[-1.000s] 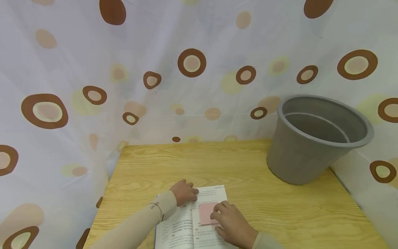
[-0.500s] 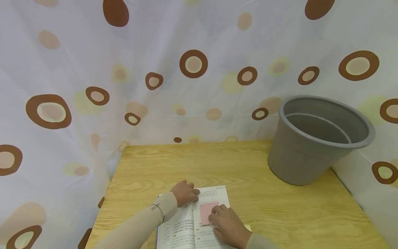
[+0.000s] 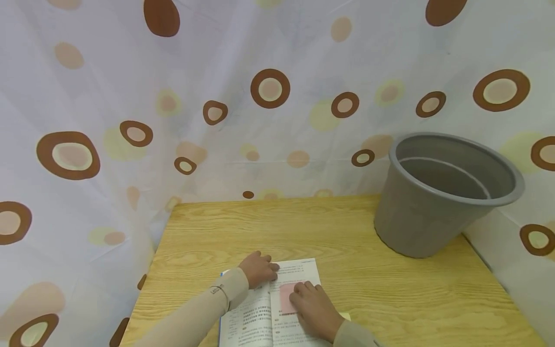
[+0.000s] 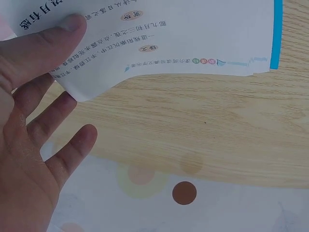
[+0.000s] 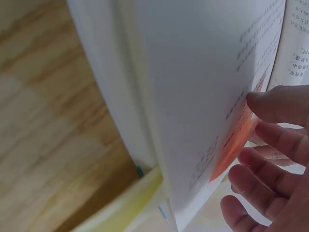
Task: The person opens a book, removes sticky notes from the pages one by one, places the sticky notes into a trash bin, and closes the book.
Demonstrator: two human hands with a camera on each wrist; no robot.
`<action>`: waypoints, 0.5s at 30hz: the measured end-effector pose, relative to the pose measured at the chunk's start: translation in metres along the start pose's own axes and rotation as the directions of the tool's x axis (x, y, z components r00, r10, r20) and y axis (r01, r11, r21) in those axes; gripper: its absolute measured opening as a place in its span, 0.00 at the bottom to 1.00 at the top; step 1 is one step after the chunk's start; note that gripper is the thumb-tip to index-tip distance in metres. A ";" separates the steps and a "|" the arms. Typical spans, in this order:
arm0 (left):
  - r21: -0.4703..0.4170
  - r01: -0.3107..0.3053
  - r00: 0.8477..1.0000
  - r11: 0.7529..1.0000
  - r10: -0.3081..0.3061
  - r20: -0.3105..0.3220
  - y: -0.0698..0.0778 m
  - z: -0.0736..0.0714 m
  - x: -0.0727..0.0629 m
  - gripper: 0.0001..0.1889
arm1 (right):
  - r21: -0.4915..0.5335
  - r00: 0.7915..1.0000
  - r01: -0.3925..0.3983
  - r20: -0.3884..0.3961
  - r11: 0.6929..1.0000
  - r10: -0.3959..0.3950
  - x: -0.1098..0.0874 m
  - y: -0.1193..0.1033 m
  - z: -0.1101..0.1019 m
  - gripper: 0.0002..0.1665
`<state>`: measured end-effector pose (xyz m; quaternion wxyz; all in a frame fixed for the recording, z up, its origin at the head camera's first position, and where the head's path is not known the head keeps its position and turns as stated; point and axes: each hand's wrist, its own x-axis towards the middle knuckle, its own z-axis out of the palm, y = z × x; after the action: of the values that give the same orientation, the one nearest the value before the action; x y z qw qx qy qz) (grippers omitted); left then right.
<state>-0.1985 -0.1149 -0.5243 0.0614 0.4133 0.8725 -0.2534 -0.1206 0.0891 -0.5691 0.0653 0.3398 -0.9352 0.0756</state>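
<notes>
An open book (image 3: 253,318) with printed pages and a blue cover edge lies at the front of the table. My left hand (image 3: 257,270) grips it at the top near the fold; in the left wrist view the thumb lies over a page (image 4: 193,29) and fingers pass beneath its curled edge. On the right-hand page is a square pink sticky note (image 3: 287,299). My right hand (image 3: 315,308) rests over the note's right part, fingers slightly bent and fingertips at the note, which looks orange in the right wrist view. A yellow paper slip (image 5: 130,203) juts from the book's outer edge.
A large grey bucket (image 3: 416,217) stands at the back right of the wooden table (image 3: 269,226). A white curtain (image 3: 217,62) with brown and yellow spots hangs behind and along both sides.
My right hand has shifted slightly left and flattened over the pink sticky note. The yellow slip has come into view beside its wrist. My left hand keeps its place on the book.
</notes>
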 end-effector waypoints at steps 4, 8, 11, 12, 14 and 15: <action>-0.002 0.002 1.000 1.000 -0.002 -0.002 0.000 0.004 0.002 0.17 | 0.010 1.000 -0.026 0.017 1.000 0.026 0.006 0.001 0.000 0.07; 0.008 0.000 1.000 1.000 0.000 -0.008 0.001 0.011 0.004 0.16 | 0.023 0.998 -0.063 0.027 0.998 0.062 0.009 0.002 -0.001 0.09; 0.015 -0.002 1.000 1.000 0.002 -0.012 0.001 0.013 0.005 0.16 | 0.031 0.997 -0.077 0.007 0.997 0.077 0.011 0.004 0.000 0.08; 0.010 -0.001 1.000 1.000 0.002 -0.014 0.000 0.013 0.005 0.16 | 0.031 0.997 -0.079 -0.008 0.996 0.079 0.012 0.004 0.000 0.08; 0.005 -0.001 1.000 1.000 0.001 -0.009 0.000 0.012 0.004 0.17 | 0.032 0.996 -0.080 -0.048 0.996 0.081 0.013 0.006 0.001 0.08; 0.003 0.000 1.000 1.000 0.000 -0.005 0.000 0.011 0.003 0.18 | 0.031 0.994 -0.081 -0.066 0.996 0.083 0.013 0.006 0.002 0.07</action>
<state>-0.2015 -0.1177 -0.5348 0.0586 0.4142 0.8722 -0.2537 -0.1347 0.0852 -0.5695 0.0886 0.2992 -0.9445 0.1027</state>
